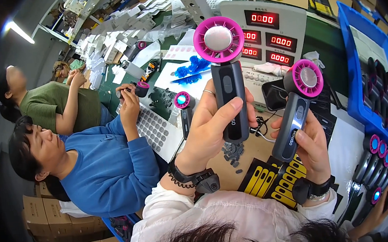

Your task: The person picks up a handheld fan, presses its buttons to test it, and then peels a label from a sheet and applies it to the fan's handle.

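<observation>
My left hand (pixel 208 131) is closed round the dark grey handle of a handheld fan (pixel 229 90), its pink round head pointing up and its silver centre facing me. The thumb lies on the lower front of the handle. My right hand (pixel 314 145) grips a second, matching handheld fan (pixel 291 126), tilted with its pink head up and to the right; my thumb presses near its lower end. Beneath both hands lie small grey oval pieces (pixel 233 153) and black sheets with yellow oval cut-outs (pixel 285 189). Another fan (pixel 185 121) stands to the left, its centre lit blue.
A panel with red digital displays (pixel 298 22) stands behind the fans. At right are a blue crate (pixel 351 79) of dark fans and a row of upright fans (pixel 375 160). A co-worker in blue (pixel 109 156) handles a fan at left; another person's hand (pixel 377 213) reaches in lower right.
</observation>
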Tool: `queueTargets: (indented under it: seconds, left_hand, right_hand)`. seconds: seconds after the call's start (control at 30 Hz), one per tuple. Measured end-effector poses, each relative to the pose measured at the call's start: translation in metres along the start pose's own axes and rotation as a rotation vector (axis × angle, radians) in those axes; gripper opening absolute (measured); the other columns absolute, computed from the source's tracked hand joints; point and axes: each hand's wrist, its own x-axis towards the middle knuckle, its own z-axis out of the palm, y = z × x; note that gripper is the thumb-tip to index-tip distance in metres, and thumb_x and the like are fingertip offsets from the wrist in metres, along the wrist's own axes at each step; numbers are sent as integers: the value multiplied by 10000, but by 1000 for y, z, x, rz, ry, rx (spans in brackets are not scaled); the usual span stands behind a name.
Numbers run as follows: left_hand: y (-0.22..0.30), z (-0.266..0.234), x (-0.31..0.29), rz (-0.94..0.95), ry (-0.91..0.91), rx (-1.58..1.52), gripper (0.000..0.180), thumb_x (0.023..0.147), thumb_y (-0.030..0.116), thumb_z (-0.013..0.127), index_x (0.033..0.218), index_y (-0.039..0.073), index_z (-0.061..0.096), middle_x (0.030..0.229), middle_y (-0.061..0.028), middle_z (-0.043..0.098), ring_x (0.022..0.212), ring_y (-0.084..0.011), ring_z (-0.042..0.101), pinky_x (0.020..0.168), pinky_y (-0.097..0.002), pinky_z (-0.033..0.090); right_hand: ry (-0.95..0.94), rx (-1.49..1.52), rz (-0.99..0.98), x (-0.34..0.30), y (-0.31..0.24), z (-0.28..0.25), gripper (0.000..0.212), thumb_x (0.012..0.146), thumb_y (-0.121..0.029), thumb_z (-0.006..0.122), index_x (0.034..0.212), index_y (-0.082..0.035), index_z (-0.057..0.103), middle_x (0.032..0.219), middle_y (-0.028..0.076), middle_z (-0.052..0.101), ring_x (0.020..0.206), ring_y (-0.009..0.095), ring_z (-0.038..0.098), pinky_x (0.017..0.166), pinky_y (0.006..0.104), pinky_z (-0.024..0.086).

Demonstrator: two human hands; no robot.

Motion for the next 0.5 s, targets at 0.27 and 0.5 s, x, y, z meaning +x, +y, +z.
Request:
queueTargets:
  seconds: [0.27,0.5]
  left_hand:
    - [2,4,-6,9,-50,-69,382,920,180,457,1246,27,330,968,-125,544,743,-182,589,633,-305,507]
    - [3,5,-8,5,-48,-101,395,921,209,450,1256,35,336,948,-131,541,701,-178,577,607,-294,490]
  right_hand:
    - [3,-3,2,1,1,-2,707,790,-294,635,1336,2,297,1016,187,595,896,246,637,758,289,523]
    - [-2,-11,-11,2,4,-6,717,789,-309,644,1332,8,300,1018,181,598,895,240,638,752,283,525]
